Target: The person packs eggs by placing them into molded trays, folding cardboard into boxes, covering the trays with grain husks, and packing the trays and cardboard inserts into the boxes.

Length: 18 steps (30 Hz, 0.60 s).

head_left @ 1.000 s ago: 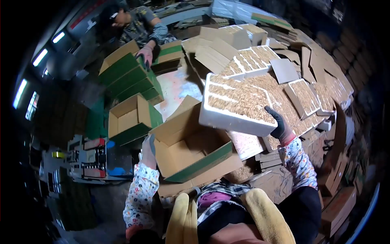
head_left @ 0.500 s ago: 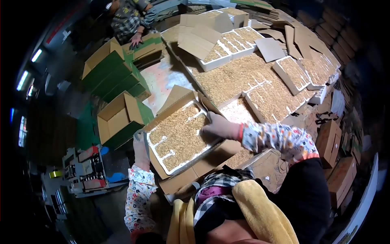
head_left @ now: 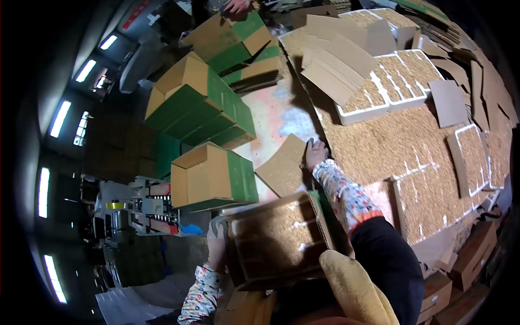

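From my remote feed, my left hand (head_left: 216, 246) clasps the left side of a filled carton (head_left: 322, 216) at lower centre; mid-frame, my right hand (head_left: 316, 155) curls partway at a cardboard sheet (head_left: 284, 165), its grip unclear to me.

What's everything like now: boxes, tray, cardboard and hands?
Nearest brown-green cardboard box: open
White rectangular tray inside: filled with tan bits
Single brown-green cardboard box at left: open, seems empty
Brown cardboard sheet: bare
Gloved left hand: at nearest box's side
Gloved right hand: at sheet's edge
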### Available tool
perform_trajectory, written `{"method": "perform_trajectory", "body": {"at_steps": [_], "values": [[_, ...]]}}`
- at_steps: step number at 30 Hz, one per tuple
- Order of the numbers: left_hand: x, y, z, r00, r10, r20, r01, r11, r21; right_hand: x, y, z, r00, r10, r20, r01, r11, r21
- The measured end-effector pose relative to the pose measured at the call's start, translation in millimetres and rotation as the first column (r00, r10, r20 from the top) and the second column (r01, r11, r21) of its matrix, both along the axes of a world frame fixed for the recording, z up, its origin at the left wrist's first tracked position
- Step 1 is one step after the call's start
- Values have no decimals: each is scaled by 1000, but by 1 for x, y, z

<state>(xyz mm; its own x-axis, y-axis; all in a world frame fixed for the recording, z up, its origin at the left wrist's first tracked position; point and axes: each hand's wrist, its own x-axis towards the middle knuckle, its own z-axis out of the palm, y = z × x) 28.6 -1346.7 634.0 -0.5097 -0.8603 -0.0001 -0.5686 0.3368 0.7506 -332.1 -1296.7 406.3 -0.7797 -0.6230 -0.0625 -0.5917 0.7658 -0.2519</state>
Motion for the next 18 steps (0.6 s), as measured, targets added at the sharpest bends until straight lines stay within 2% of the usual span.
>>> {"method": "perform_trajectory", "body": {"at_steps": [1, 2, 3, 4, 5, 6, 7, 8, 9, 10, 11, 12, 14, 15, 16, 17, 18], "values": [[1, -1, -2, 1000, -22, 5, 23, 998, -61, -9, -17, -11, 961, 5, 278, 6, 999, -40], [-3, 7, 5, 1000, -20, -15, 20, 1000, -11, -10, -16, -8, 844, 13, 537, 14, 999, -46], [-10, 13, 17, 999, -22, -33, 24, 998, 51, -17, -10, -5, 773, 162, 614, -183, 983, -30], [-17, 15, 23, 998, -30, -60, 36, 993, 113, -21, -2, 0, 744, 283, 605, -335, 942, -28], [-17, 15, 19, 994, 26, -109, -4, 980, 198, -20, 10, 16, 841, 275, 467, -222, 961, -166], [-11, 14, 16, 988, -28, -153, 64, 969, 239, -14, 23, 32, 915, 238, 326, -133, 940, -314], [9, -7, -14, 986, -104, -128, 118, 987, 105, -16, 34, 56, 964, 201, 176, -51, 784, -618], [28, -20, -67, 804, 55, -592, 175, 930, 324, -11, 53, 118, 974, 95, 204, 76, 713, -697], [33, -20, -60, 959, -255, -125, 194, 909, -368, -22, 63, 148, 974, 166, 156, 76, 411, -909], [27, -24, -42, 878, -155, 454, 474, 420, -774, -17, 86, 202, 734, 466, 495, 374, 331, -866], [-8, 13, 29, 964, -214, -159, 151, 929, -338, -6, 113, 252, 658, 503, 560, 307, 500, -810], [-7, 14, 43, 963, -182, -196, 70, 877, -475, 10, 134, 290, 581, 520, 626, 219, 641, -736], [-3, 35, 90, 857, -414, -307, 179, 798, -576, 74, 170, 334, 426, 505, 751, 287, 711, -641], [-1, 46, 116, 857, -514, 38, 431, 673, -600, 99, 181, 320, 555, 513, 655, 120, 729, -673], [7, 59, 130, 744, -547, 383, 663, 542, -516, 120, 189, 296, 649, 528, 548, -49, 748, -662], [11, 68, 109, 627, -573, 528, 774, 534, -340, 136, 195, 290, 626, 523, 578, -261, 839, -477], [12, 77, 77, 475, -599, 644, 845, 516, -144, 150, 198, 286, 607, 512, 608, -455, 851, -262]]}}
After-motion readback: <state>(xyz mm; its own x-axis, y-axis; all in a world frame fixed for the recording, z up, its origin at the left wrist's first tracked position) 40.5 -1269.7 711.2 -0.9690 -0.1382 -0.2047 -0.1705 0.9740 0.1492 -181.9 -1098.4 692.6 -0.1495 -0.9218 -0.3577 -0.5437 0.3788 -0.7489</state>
